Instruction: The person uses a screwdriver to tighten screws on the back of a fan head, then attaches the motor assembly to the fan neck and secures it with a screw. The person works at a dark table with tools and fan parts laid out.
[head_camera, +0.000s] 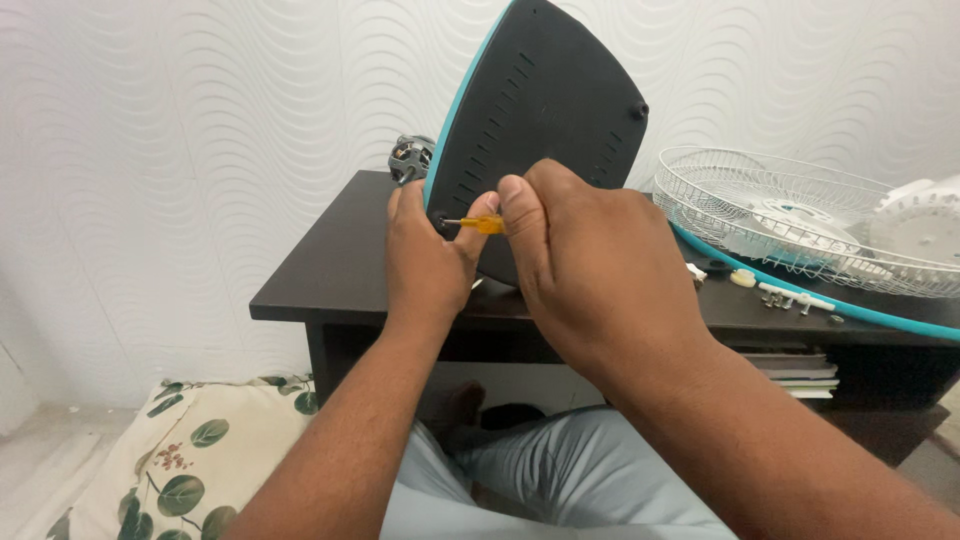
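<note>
Right hand (590, 265) grip around screwdriver (478, 224)

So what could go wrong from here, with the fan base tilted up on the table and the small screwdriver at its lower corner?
1. The dark fan base stands tilted on its edge, steadied only by the left hand; it could slip or tip.
2. The yellow screwdriver is thin and pinched by the right hand close to the left fingers; a slip might jab them.
3. Small loose parts lie near the table front edge and could roll off.
</note>
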